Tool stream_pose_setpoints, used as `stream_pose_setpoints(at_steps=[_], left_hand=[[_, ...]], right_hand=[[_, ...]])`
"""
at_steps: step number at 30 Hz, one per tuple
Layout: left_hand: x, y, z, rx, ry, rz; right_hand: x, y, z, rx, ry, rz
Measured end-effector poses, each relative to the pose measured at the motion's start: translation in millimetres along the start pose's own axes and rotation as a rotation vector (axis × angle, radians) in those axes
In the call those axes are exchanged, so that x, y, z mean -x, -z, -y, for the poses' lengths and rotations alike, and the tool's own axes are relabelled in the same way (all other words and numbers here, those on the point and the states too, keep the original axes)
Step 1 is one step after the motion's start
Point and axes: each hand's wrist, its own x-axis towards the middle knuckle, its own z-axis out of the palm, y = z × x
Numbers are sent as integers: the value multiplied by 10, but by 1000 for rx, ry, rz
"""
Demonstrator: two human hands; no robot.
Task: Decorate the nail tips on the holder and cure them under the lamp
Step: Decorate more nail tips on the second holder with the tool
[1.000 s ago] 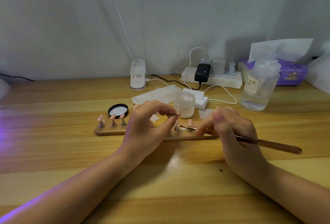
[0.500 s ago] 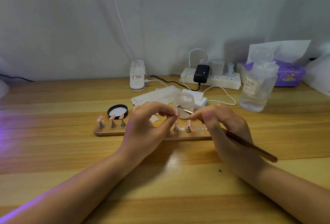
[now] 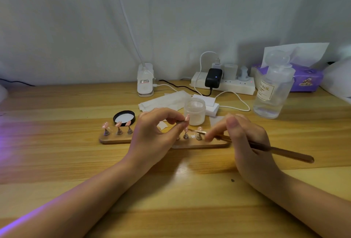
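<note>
Left hand pinches a pink nail tip above the wooden holder at table centre. Right hand grips a brush, handle toward 4 o'clock, bristle end apparently touching the holder. Open jar at 12 o'clock.

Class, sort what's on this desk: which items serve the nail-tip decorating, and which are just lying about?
In use: long wooden holder; pink nail tips on metal stands; brown-handled brush in right hand; small frosted jar.

Lying about: purple tissue box; white power strip; clear bottle.
</note>
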Motion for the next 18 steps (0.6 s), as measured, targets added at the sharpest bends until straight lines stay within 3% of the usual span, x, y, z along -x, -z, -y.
stream_pose_setpoints(at_steps=[4,9,14,18], left_hand=[[1,-1,3,17,8,7],[1,-2,-1,14,23,1],[6,-5,-1,18,9,3],[5,-9,8,7,6,-3]], right_hand=[[-32,7,-32,9,-109,23],[-10,-19,-21,45,53,48],[-31,1,-57,4,-61,12],[-17,-33,-46,48,94,40]])
